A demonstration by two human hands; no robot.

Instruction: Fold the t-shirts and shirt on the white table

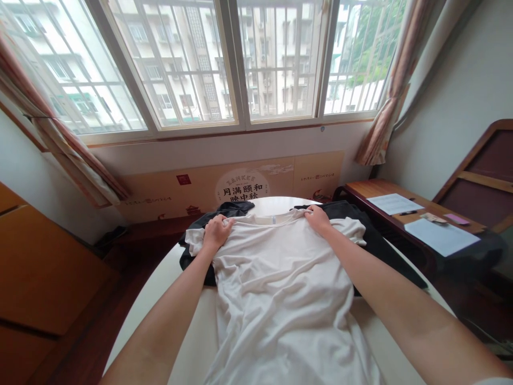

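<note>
Our left hand (217, 233) grips the white shirt (276, 278) near one shoulder, and our right hand (318, 219) pinches it near the other, beside the collar. We see the shirt lying wrinkled on the tabletop (150, 299), its neck away from us, its body running toward us. Dark clothes (385, 262) show on both sides of it, below the window (276, 59).

The tan panel (282, 184) reads "ZANKEE" — below it, "月满颐和".
</note>
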